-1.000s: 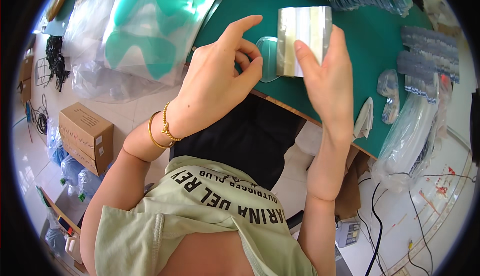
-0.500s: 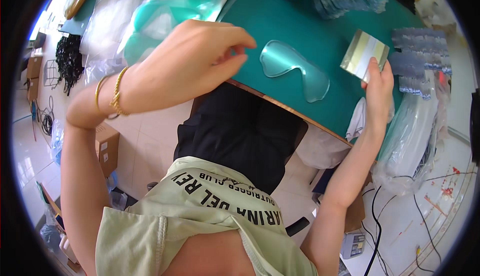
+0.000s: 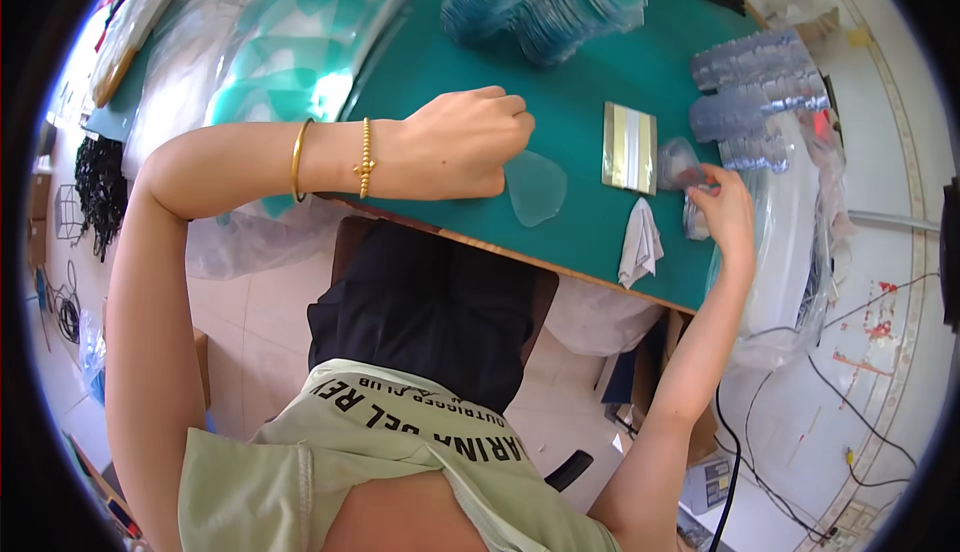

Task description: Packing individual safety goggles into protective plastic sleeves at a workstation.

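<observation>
A clear goggle-shaped plastic lens (image 3: 538, 189) is on the green table near its front edge, its left part hidden under my left hand (image 3: 462, 144). That hand is curled closed, and whatever its fingers hold is out of sight. To the right, my right hand (image 3: 728, 214) pinches the edge of a small clear plastic piece (image 3: 679, 164), tilted up off the table. Beneath it sits a small clear pile (image 3: 694, 222). Left of these, a flat yellowish pad with a pale middle strip (image 3: 629, 149) lies untouched.
A white cloth (image 3: 641, 242) lies by the table's front edge. At the back stands a tall stack of bluish clear lenses (image 3: 545, 2). Silvery stacked pieces (image 3: 758, 87) and a clear plastic bag (image 3: 785, 232) line the right side. Green-and-clear sheets (image 3: 300, 42) cover the left.
My right hand has put down the yellowish pad and taken hold of a small clear piece. My left hand has closed further and now covers part of the lens. The view has shifted right.
</observation>
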The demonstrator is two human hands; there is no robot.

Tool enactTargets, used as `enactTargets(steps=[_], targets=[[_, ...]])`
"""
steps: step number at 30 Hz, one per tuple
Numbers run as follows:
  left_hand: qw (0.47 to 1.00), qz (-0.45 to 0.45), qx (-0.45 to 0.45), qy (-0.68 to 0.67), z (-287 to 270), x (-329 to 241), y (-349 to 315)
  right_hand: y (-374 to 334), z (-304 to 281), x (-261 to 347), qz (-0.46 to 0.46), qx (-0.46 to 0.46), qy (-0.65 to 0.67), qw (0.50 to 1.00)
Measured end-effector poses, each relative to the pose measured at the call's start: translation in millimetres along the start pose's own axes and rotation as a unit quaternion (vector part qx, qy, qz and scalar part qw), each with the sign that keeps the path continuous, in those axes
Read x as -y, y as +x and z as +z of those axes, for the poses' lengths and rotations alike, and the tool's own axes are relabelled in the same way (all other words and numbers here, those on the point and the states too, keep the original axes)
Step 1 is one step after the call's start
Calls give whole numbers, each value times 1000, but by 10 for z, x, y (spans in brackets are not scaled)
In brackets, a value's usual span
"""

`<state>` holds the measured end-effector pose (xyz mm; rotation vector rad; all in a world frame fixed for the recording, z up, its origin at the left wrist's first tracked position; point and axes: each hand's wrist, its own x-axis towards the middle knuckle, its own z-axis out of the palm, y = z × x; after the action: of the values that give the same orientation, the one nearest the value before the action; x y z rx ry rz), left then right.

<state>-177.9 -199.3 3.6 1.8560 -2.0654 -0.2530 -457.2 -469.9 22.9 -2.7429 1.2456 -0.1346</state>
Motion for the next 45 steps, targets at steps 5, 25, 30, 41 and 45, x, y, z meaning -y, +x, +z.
enactTargets(steps=[5,25,30,41,45], targets=[[966,57,-235,96,-823,-53,177,-48,-105,-92,-13,-31,-20,999],[974,-41,-209,-76,-636,-83,-583,-816,313,1334,-6,-164,220,962],[984,-85,-148,-59,-72,54,-782,-1065,546,805,15,-136,135,981],[958,-163,-197,-129,187,16,-1068,-992,400,1445,23,-102,303,947],[955,-177,-199,-133,227,69,-1100,-809,471,2149,-217,-50,267,937]])
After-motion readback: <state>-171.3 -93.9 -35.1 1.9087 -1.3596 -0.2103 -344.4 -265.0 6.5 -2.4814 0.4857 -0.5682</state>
